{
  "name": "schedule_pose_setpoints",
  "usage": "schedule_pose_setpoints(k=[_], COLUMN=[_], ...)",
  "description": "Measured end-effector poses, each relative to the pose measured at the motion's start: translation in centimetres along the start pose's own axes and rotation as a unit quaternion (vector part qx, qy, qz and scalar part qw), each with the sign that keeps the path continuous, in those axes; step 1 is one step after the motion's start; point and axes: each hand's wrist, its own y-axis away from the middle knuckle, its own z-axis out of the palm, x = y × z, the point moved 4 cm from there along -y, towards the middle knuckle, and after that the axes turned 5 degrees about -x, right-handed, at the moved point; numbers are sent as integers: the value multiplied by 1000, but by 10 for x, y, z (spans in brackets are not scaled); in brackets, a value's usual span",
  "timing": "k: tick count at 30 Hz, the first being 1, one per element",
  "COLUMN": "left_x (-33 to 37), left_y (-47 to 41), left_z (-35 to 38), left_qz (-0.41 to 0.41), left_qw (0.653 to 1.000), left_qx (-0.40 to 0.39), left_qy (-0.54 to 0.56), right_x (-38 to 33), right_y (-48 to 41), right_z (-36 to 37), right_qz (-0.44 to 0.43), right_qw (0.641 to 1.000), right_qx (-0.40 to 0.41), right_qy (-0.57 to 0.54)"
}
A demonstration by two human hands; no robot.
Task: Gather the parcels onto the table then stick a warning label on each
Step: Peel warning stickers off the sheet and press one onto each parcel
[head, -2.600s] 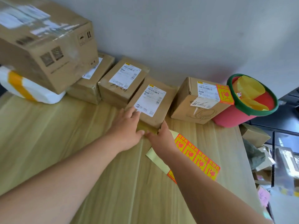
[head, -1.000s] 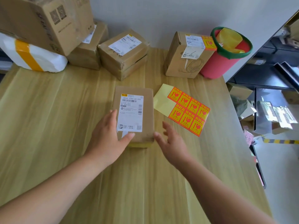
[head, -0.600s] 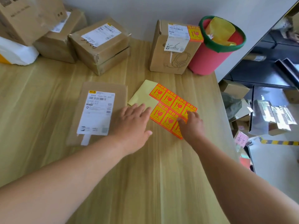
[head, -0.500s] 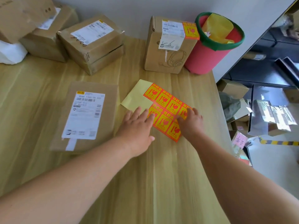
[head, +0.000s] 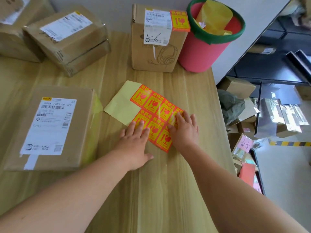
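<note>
A sheet of orange warning labels (head: 152,107) on pale yellow backing lies mid-table. My left hand (head: 134,142) presses flat on its near-left corner with straight fingers. My right hand (head: 184,130) rests on the sheet's right end, fingertips on the labels; whether it pinches one I cannot tell. A flat brown parcel (head: 50,126) with a white shipping label lies to the left, with no hand on it. An upright parcel (head: 158,39) at the back carries an orange warning label (head: 179,21) on top.
Two more brown parcels (head: 67,36), (head: 15,31) sit at the back left of the wooden table (head: 159,190). A red bin (head: 207,47) with a green rim holds yellow backing paper. Beyond the table's right edge, boxes and packaging (head: 269,118) crowd the floor.
I slid the flat parcel from the back row toward me and let it go. Both hands then moved right onto the label sheet, and my view shifted right and closer.
</note>
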Motion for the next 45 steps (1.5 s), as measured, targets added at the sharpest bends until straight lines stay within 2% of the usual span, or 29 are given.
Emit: schedule_pose_setpoints(k=[4, 10, 15, 18, 21, 23, 25, 27, 29, 34, 35, 37, 38, 40, 45], left_x=[4, 10, 5, -4, -19, -35, -48, -59, -67, -77, -79, -82, -82, -83, -81], left_y=[4, 15, 32, 49, 73, 89, 103, 115, 130, 176, 184, 196, 202, 212, 233], left_z=[1, 9, -2, -34, -89, -127, -160, -182, -193, -206, -208, -212, -213, -215, -219], left_qz=[6, 49, 54, 55, 51, 36, 17, 2, 9, 47, 54, 73, 82, 100, 146], left_qw=[1000, 999, 998, 988, 954, 936, 938, 948, 943, 939, 934, 920, 914, 902, 878], left_qx=[1, 0, 22, 114, 257, 307, 292, 239, 189, 151, 148, 141, 137, 140, 177], left_qy=[7, 8, 29, 85, 145, 169, 188, 211, 273, 305, 321, 358, 374, 395, 420], right_x=[-9, -42, -51, -55, -58, -61, -67, -75, -83, -104, -110, -124, -135, -159, -214], right_y=[14, 42, 54, 60, 74, 87, 103, 118, 130, 150, 152, 159, 165, 177, 196], right_z=[-2, 2, -8, -32, -67, -92, -117, -139, -156, -182, -185, -195, -199, -202, -190], right_qz=[-24, -74, -10, -14, -39, -57, -77, -90, -94, -83, -78, -82, -98, -144, -207], right_qw=[999, 972, 949, 939, 937, 932, 924, 924, 928, 943, 953, 971, 969, 953, 924], right_qx=[-7, -21, -19, -9, -26, -61, -89, -107, -111, -81, -51, 58, 113, 169, 177], right_qy=[-36, -224, -315, -344, -347, -353, -363, -355, -344, -312, -287, -218, -199, -208, -268])
